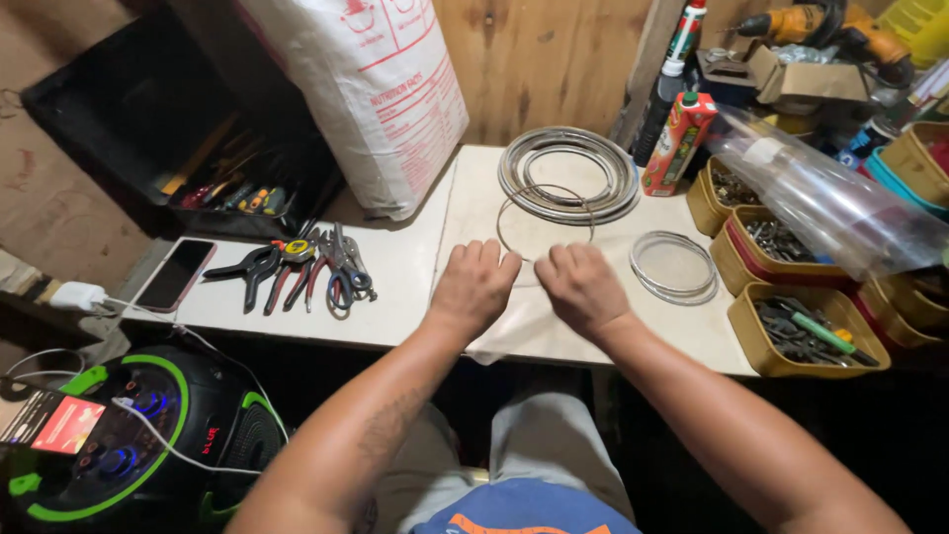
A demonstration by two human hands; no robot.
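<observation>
The counter [415,267] has a smooth, pale, faintly glossy top, and the wall [544,59] behind it is bare wood with visible grain. The large wire coil [568,173] is shiny grey metal; the thin wire loop [544,222] under the bare-skinned left hand [474,287] and right hand [585,289] is duller metal. The small rings [674,265] gleam silver. The pliers [306,267] show dark metal with coloured plastic grips. The sack [366,89] is matt white woven plastic, the bag [830,198] clear glossy film, the trays [806,341] mustard plastic, the phone [176,274] glossy
</observation>
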